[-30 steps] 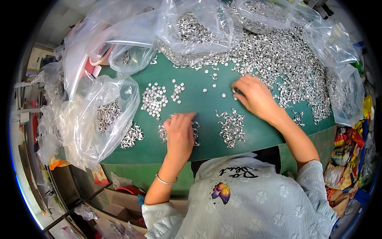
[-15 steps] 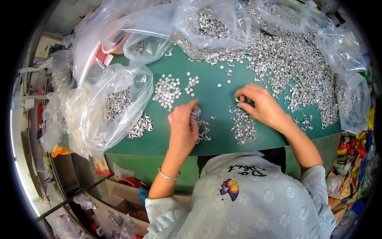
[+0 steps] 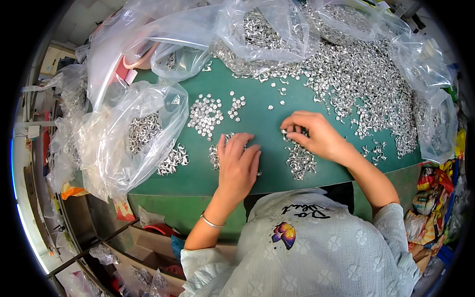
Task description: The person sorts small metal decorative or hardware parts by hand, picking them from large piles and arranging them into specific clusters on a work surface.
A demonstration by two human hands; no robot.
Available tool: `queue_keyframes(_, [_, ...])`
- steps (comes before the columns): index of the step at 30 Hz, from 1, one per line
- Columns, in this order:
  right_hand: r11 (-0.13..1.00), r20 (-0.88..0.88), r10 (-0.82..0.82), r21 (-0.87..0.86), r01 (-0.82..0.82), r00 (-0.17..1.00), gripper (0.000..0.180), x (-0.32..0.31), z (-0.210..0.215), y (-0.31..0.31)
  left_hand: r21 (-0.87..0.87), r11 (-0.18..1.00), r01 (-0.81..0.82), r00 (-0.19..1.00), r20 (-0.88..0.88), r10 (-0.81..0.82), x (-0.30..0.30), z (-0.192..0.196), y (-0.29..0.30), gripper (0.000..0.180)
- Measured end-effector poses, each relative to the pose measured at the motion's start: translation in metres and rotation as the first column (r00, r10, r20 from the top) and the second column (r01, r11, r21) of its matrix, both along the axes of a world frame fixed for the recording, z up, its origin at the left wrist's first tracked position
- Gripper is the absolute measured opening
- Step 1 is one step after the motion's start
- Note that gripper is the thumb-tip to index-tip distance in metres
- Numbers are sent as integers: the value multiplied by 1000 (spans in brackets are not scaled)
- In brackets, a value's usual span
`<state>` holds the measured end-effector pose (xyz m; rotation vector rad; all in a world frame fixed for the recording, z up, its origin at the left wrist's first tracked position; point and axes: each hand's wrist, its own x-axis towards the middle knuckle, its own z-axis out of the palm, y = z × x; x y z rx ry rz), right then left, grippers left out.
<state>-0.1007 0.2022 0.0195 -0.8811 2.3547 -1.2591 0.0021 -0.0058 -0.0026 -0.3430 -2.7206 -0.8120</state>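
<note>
Fingers spread, my left hand lies over a small pile of silvery metal pieces, covering much of it. My right hand pinches a small curved metal piece between thumb and fingertips. Just below those fingertips is a pile of similar hook-shaped pieces. Beyond my left hand, flower-shaped metal pieces form a flat cluster, with a smaller flower-shaped group to its right. Everything rests on a green tabletop.
A large heap of loose metal pieces spreads across the far right. Clear plastic bags of pieces stand at the left and far side. A few stray pieces lie mid-table. Shelving holds bags below left.
My left hand has shifted right and toward me, its fingers fanning out and exposing the pile's left part. My right hand has moved slightly left and nearer, still pinching.
</note>
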Motion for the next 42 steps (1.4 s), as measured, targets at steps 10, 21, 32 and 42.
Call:
queue_keyframes(10, [972,-99,196,152,-180,976,14,-16,3,40,69,998,-14,999,33,12,-8,0,19,34])
queue_keyframes(21, [961,-611,115,268,68,783,11,-61,-33,-2,194,964,181,972,115,-205,-10,-14,78,37])
queue_keyframes(32, [992,-161,95,103,-79,982,10,-38,-3,43,249,964,95,988,91,-122,-19,-9,81,38])
queue_keyframes(42, [983,-568,-30,131,127,823,8,-73,-32,2,186,938,291,943,108,-314,-18,-23,88,34])
